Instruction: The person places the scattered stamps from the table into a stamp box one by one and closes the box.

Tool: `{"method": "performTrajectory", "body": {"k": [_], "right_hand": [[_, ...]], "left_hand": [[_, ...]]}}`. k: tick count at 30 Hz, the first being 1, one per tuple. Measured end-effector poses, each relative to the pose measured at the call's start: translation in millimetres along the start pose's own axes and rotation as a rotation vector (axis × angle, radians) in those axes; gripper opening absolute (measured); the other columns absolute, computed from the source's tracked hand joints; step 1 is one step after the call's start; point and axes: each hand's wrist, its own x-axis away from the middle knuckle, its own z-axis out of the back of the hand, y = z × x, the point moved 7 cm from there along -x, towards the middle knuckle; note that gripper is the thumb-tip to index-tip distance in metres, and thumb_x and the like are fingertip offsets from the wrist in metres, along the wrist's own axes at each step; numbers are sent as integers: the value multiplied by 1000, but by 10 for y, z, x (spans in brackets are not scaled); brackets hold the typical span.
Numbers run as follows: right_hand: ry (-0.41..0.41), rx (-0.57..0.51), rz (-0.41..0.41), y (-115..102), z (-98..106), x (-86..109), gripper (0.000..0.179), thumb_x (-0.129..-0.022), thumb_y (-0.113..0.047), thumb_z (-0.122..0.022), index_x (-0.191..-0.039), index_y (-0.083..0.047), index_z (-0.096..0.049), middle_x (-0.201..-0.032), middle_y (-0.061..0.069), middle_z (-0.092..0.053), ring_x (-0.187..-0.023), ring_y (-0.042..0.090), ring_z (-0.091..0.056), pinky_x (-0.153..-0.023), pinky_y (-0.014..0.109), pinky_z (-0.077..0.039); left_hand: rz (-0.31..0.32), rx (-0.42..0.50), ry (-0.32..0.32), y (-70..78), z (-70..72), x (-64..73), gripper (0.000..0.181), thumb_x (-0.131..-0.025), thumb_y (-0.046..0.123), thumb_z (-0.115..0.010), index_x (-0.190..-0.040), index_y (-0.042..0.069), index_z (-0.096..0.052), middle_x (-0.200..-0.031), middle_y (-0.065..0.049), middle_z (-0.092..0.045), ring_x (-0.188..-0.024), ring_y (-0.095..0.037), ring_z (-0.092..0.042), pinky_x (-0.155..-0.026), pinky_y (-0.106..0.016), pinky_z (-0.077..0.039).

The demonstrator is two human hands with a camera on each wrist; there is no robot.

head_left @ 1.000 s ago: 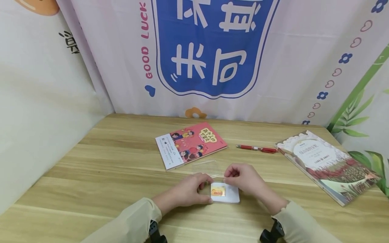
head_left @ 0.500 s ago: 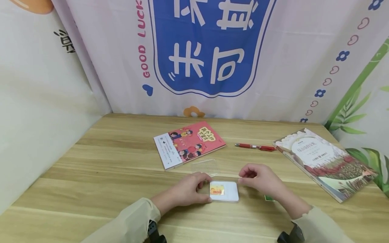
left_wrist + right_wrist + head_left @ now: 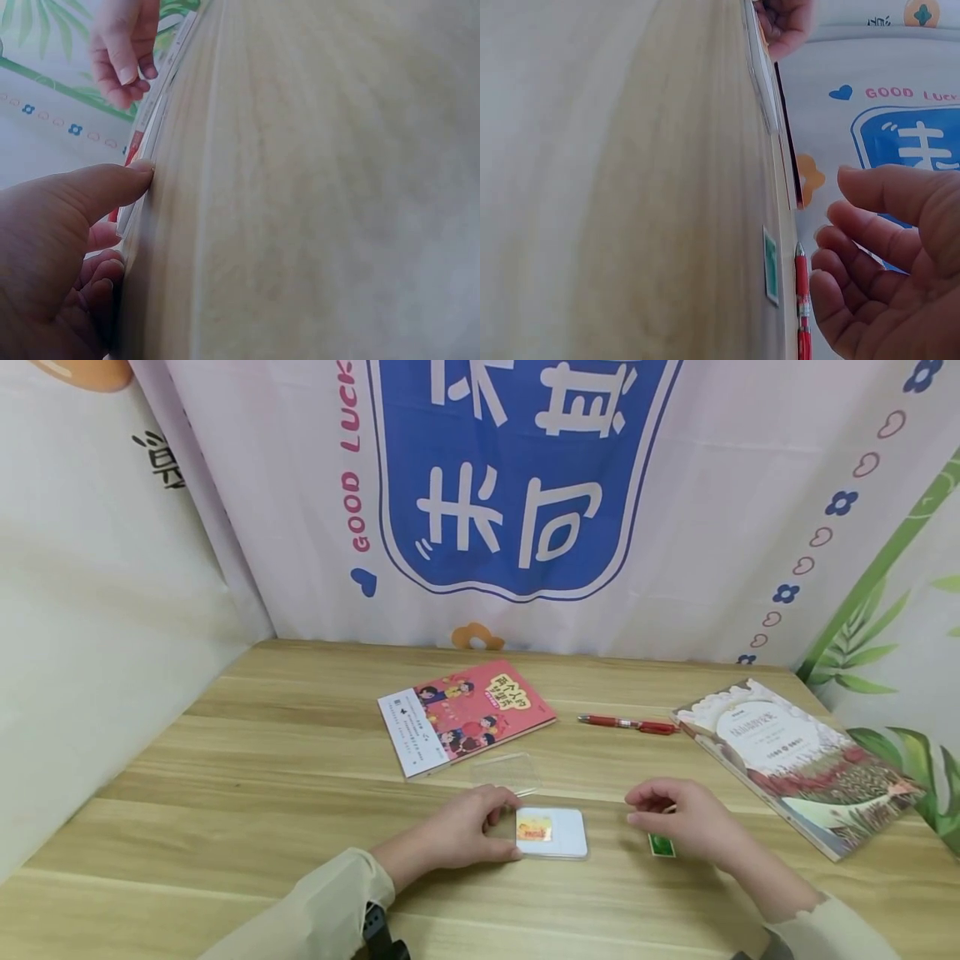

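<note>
A flat clear plastic case point(image 3: 572, 835) with a white insert lies on the table, and a small orange-and-yellow stamp point(image 3: 534, 829) sits in its left half. My left hand point(image 3: 457, 832) holds the case at its left end, thumb at the near corner and fingers at the far one. To the right, my right hand point(image 3: 688, 820) hovers just over a small green stamp-like piece point(image 3: 662, 847), partly covering it from the head camera. Its thumb and fingers are apart with nothing between them, as the right wrist view shows. A transparent lid point(image 3: 510, 772) lies just behind the case.
Beyond the lid is a red picture book point(image 3: 480, 714). A red pen point(image 3: 628, 724) lies to its right, close to a second book point(image 3: 795, 760) with a pale, landscape cover. A printed curtain point(image 3: 300, 510) hangs along the table's back edge.
My right hand has left the case's top right corner and moved right, to the green piece, which has come into sight. The left hand stays at the case.
</note>
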Motion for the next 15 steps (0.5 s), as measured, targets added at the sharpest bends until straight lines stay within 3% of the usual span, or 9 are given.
{"method": "performTrajectory", "body": {"k": [15], "right_hand": [[-5, 16, 16, 274, 126, 162, 25, -82, -18, -69, -103, -4, -68, -99, 6, -66, -81, 8, -55, -68, 22, -46]], "left_hand": [[-24, 18, 1, 11, 2, 3, 49, -75, 36, -74, -117, 17, -58, -83, 6, -48, -73, -9, -44, -62, -22, -39]]}}
